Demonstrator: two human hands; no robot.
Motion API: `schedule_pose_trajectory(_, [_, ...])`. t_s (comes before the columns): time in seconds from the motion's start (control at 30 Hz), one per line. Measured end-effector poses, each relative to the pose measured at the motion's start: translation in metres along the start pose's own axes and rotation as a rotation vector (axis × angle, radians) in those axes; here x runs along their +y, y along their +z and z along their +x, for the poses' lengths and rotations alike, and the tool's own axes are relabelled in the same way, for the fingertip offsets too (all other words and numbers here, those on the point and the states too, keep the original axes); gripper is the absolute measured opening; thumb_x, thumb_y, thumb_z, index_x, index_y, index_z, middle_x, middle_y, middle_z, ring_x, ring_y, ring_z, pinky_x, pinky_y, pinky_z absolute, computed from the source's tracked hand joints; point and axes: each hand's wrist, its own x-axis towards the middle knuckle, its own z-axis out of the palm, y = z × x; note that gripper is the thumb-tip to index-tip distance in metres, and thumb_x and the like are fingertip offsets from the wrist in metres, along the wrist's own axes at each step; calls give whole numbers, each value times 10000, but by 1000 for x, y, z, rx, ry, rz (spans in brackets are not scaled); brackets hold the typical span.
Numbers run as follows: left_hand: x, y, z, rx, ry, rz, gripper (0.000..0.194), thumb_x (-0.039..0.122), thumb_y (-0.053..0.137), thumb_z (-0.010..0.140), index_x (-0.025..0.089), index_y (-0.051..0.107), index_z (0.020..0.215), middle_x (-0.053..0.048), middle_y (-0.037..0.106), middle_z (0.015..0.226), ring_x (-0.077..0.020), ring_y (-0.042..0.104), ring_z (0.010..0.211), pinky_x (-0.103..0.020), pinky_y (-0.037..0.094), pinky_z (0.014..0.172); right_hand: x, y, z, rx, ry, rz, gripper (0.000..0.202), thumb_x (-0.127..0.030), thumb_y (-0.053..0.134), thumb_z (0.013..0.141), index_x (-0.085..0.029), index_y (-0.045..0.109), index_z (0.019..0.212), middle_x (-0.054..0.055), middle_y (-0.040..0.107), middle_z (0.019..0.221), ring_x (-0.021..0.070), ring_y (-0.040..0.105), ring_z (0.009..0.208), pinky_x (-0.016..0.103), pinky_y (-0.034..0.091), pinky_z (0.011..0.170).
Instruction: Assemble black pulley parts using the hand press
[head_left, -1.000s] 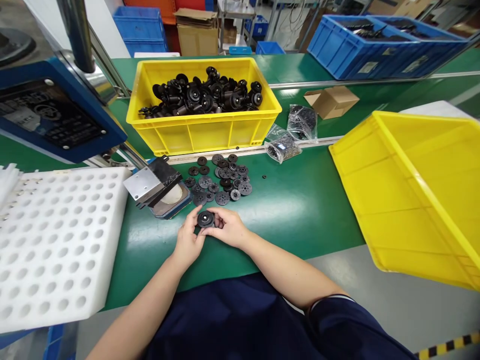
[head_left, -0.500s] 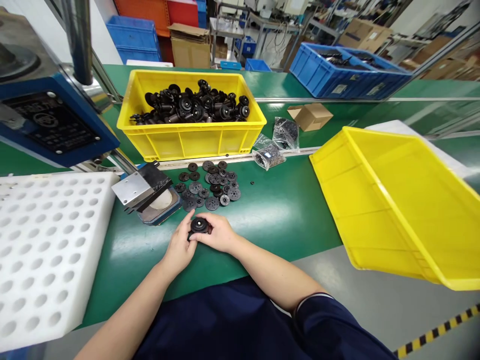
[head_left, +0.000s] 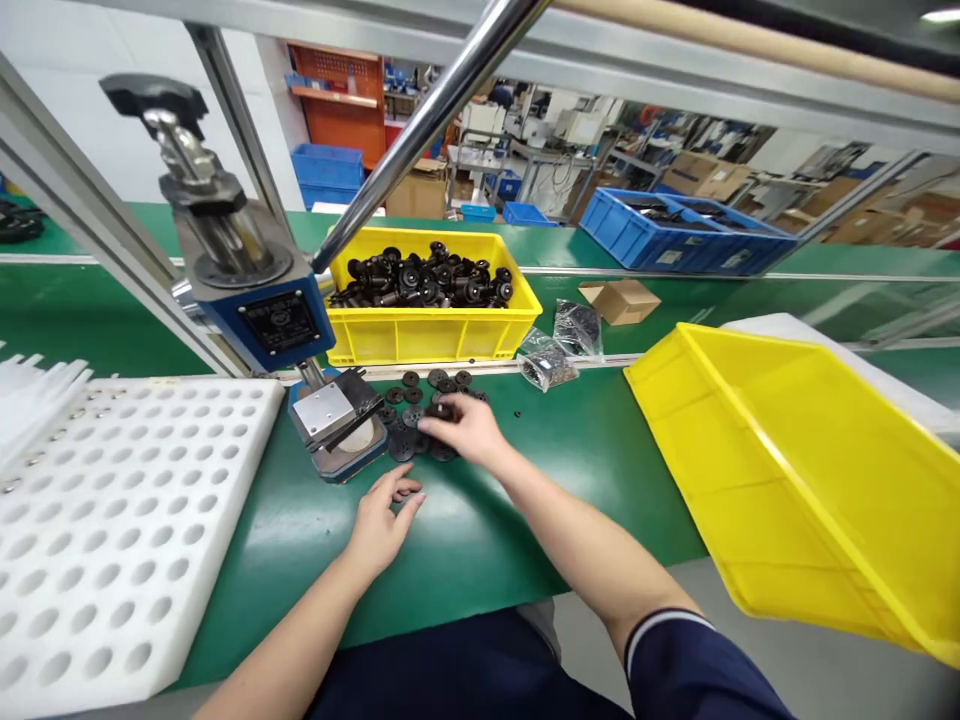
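Observation:
My right hand [head_left: 472, 428] is over the pile of black gear-like discs [head_left: 411, 418], its thumb and fingers closed on a black round part [head_left: 442, 411]. The fingers partly cover that part, along with some discs beneath. Lower and to the left, my left hand [head_left: 381, 520] hovers over the green table [head_left: 525, 520] with its fingers apart and nothing in them. The pile lies just right of the base of a blue hand press [head_left: 279, 320].
Behind the discs stands a yellow bin [head_left: 420, 338] full of black parts. White foam with round holes [head_left: 247, 420] lies left. Another yellow bin [head_left: 720, 470] leans at the right. Clear bags of small parts [head_left: 551, 368] and a small cardboard box [head_left: 626, 303] sit farther back.
My hands have parted. The right one has carried the black round part forward to the disc pile, while the left has let go and opened. The view has tilted upward.

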Motion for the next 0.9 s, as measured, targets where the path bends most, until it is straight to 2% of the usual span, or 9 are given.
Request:
schedule_pose_trajectory(0.07, [0, 0, 1, 12, 35, 31, 343, 329, 601, 909, 196, 575, 1224, -63, 743, 958, -183, 661, 816, -336, 537, 770, -23, -22, 42, 116, -63, 21, 548, -542, 815, 653, -133, 716, 1004, 41, 677, 793, 138, 564, 678, 269, 493, 634])
schedule_pose_trajectory(0.13, [1, -1, 2, 21, 60, 54, 282, 332, 595, 910, 194, 619, 1155, -69, 744, 948, -184, 661, 797, -334, 541, 750, -44, -43, 80, 248, -153, 98, 594, -579, 707, 764, -150, 660, 1173, 75, 691, 990, 146, 593, 774, 276, 517, 678])
schedule_pose_trajectory(0.23, [4, -3, 1, 26, 86, 52, 268, 347, 590, 909, 191, 646, 1120, -76, 747, 935, -195, 679, 809, -334, 553, 736, -57, -60, 107, 419, -290, 111, 593, -556, 611, 856, -165, 568, 1300, 107, 648, 1199, 162, 612, 912, 315, 536, 797])
schedule_pose_trajectory(0.33, [2, -3, -2, 26, 106, 49, 284, 392, 595, 903, 195, 663, 1097, -75, 750, 930, -203, 694, 810, -334, 565, 730, -41, -56, 85, 466, -306, -100, 512, -552, 558, 898, -141, 623, 1196, 125, 674, 1117, 195, 617, 954, 385, 510, 905])
schedule_pose_trajectory(0.4, [-3, -1, -3, 25, 115, 59, 299, 430, 605, 893, 208, 673, 1081, -66, 749, 940, -203, 700, 805, -329, 571, 724, -16, -44, 53, 470, -314, -202, 535, -574, 677, 808, -143, 664, 1124, 140, 675, 1124, 244, 607, 1058, 433, 464, 989])
schedule_pose_trajectory(0.53, [-15, 2, -1, -4, 120, 105, 310, 487, 612, 875, 240, 686, 1048, -47, 739, 973, -202, 701, 796, -329, 581, 721, 30, -15, -13, 276, -351, -627, 801, -673, 725, 719, -195, 555, 1339, 177, 480, 1447, 321, 408, 1361, 550, 283, 1130])
schedule_pose_trajectory(0.63, [-17, 4, -3, 1, 117, 163, 276, 484, 586, 883, 262, 679, 1019, -58, 718, 981, -224, 686, 794, -367, 584, 714, 39, -1, -42, 102, -335, -820, 914, -735, 656, 744, -234, 409, 1467, 192, 274, 1580, 364, 208, 1475, 650, 140, 1154])
schedule_pose_trajectory(0.73, [-13, 4, -6, 30, 156, 248, 234, 424, 549, 903, 309, 635, 1088, -83, 688, 1063, -290, 662, 953, -475, 570, 812, 35, 2, -46, 27, -280, -875, 881, -721, 598, 803, -250, 344, 1503, 190, 186, 1611, 380, 124, 1499, 678, 103, 1154])
schedule_pose_trajectory(0.9, [-9, 7, -1, 8, 227, 371, 454, 424, 524, 898, 341, 490, 1343, -125, 533, 1390, -392, 505, 1268, -661, 445, 1006, 40, 0, -24, 70, -167, -875, 723, -641, 519, 901, -198, 405, 1460, 211, 205, 1598, 372, 146, 1495, 652, 125, 1167])
